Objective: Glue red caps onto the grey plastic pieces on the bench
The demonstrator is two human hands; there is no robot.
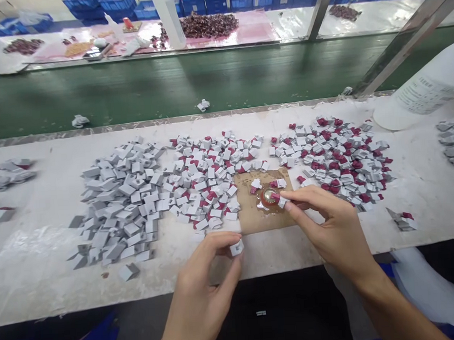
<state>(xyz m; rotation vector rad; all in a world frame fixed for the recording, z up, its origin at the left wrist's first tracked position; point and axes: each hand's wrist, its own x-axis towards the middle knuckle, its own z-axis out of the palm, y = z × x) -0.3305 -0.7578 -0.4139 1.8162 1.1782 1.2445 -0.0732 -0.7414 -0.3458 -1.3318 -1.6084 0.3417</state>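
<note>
Over the brown board (252, 220), my right hand (331, 225) pinches a grey-and-maroon piece (281, 200); my left hand (208, 282), nearer me, clamps a grey block (236, 247).

Bare table (37, 256) left of grey pile (127, 195); mixed piles (340, 159) flank brown board (258, 220).

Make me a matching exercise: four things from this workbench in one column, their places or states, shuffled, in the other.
1. Left hand
2. Right hand
3. Brown sheet
4. Big white bottle

A. Lies flat, wet in the middle
B. Stands near a slanting metal post
C. Pinches a red-and-grey piece
D. Pinches a plain grey piece

Pairs: 1-D, 2-C, 3-A, 4-B
</note>
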